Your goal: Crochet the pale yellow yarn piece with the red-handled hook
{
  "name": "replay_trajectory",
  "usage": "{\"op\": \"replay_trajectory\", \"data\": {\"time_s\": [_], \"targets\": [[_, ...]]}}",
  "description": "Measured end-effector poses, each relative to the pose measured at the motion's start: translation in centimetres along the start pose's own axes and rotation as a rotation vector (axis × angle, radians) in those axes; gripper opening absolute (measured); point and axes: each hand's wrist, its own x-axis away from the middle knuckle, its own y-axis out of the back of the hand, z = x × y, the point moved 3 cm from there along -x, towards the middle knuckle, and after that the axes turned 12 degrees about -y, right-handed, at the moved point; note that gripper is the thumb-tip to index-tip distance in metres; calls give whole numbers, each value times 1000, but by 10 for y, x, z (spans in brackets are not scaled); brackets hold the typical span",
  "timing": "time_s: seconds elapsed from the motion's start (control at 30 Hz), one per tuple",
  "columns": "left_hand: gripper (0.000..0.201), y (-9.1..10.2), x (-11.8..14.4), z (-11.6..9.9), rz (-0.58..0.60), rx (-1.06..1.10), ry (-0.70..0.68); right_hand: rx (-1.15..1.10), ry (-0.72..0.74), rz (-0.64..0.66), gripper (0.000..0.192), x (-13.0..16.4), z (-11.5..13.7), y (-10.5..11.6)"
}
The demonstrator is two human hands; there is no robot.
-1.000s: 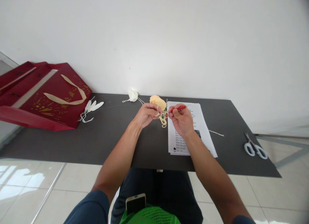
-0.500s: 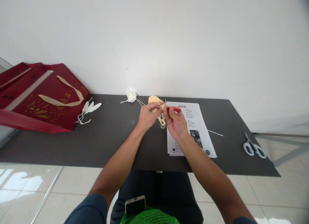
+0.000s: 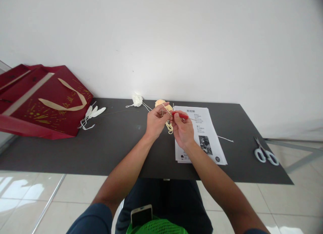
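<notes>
Yarn balls number two on the table [image 3: 121, 139]: one white [image 3: 137, 99], one peach [image 3: 161, 104]. Left hand [image 3: 155, 122] pinches peach strands [image 3: 168, 125] above it; right hand's [image 3: 182, 129] grip closes on one red crochet hook [image 3: 179, 115].

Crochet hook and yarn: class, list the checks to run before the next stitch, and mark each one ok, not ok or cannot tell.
1. Right hand grips red hook: ok.
2. Left hand pinches yarn at the hook tip: ok.
3. Loop seated on hook: cannot tell, too small.
4. Pattern sheet lies flat beside the hands, mostly uncovered: ok.
5. Scissors on table, far to the right: ok.
</notes>
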Motion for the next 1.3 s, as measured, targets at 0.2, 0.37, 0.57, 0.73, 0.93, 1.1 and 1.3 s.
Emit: {"op": "replay_trajectory", "data": {"time_s": [0.2,0.37,0.57,0.73,0.93,1.1,1.3], "targets": [[58,-2,1,0,6,11,-8,-14,3,-10,18,-1,1,0],[46,-2,3,-2,-51,-17,-20,-53,-29,1,17,-2,0,1],[43,-1,3,1,-60,-8,-34,-65,-21,7,17,-2,2,0],[43,0,2,2,-50,-2,-41,-72,4,27,15,-1,6,-2],[44,0,3,0,-33,-11,-48,-68,3,61,12,-2,9,-1],[41,1,3,-4,-44,-33,-99,-41,12,49,15,-1,11,1],[40,1,2,-7,-58,-24,-122,-13,133,45,15,1,18,1]]}}
